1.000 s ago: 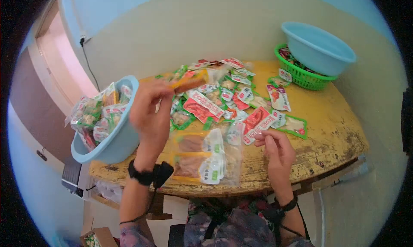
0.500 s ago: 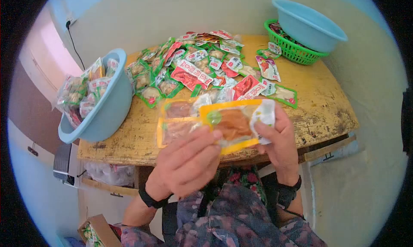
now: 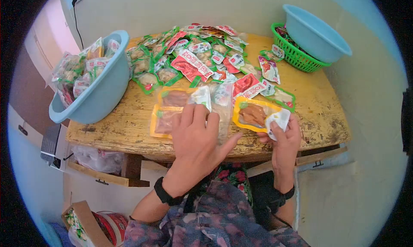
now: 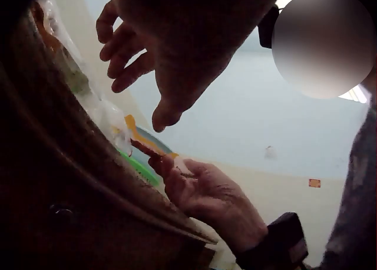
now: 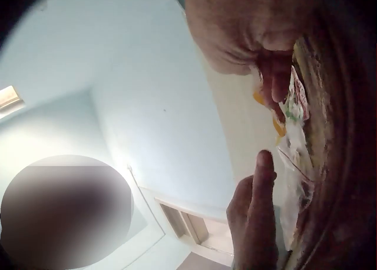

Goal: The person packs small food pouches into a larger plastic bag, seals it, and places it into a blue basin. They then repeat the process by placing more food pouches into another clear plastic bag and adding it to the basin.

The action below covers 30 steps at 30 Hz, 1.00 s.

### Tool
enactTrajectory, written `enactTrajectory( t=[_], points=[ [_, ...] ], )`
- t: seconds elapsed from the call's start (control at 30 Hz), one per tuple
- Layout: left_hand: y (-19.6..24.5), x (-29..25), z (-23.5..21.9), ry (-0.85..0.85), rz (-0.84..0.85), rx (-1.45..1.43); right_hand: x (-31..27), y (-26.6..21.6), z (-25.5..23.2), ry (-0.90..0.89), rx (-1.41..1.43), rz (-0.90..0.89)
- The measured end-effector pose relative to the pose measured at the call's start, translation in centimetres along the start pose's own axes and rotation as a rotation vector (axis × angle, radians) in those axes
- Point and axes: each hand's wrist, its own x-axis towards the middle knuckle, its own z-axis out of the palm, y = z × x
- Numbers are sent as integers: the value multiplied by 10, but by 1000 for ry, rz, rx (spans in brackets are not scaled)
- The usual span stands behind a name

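Note:
My right hand [image 3: 285, 146] pinches a yellow-edged snack packet [image 3: 251, 114] by its white end, with brown food showing through its clear part. Above the table, my left hand [image 3: 195, 137] has its fingers extended and thumb out to the side. Its fingertips overlap two more yellow-edged packets [image 3: 174, 98], which lie one beyond the other by a clear plastic bag [image 3: 223, 123]. The left wrist view shows the left hand [image 4: 182, 40] holding nothing, its fingers loosely bent. In the right wrist view, the right hand [image 5: 250, 28] partly hides the packet it holds.
A pile of green- and red-edged packets [image 3: 191, 64] covers the table's back. At left, a blue basin [image 3: 101, 87] full of packets stands tilted. Another blue basin [image 3: 318, 34] sits over a green basket [image 3: 301, 53] at back right. An open carton [image 3: 92, 223] is below.
My left hand first carried the yellow-edged packet over to the right hand, which took its white end. Since then the left hand has let go and moved over the packets on the table.

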Motion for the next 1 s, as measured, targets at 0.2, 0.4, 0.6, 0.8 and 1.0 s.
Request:
enactTrajectory(
  t=[0.2, 0.4, 0.6, 0.8, 1.0],
  points=[
    [-4, 5, 18, -13, -4, 38, 7, 0, 16, -94, -24, -19],
    [-11, 7, 16, 101, -20, -81, 16, 0, 20, -182, -8, -16],
    [-12, 14, 4, 230, 36, -55, 30, 5, 44, -275, 58, 68],
    [-12, 18, 13, 311, 54, -48, 40, 8, 65, -409, 16, 105],
    [-24, 22, 9, 313, -38, -122, 40, -9, 65, -392, -240, 139]
  ],
)
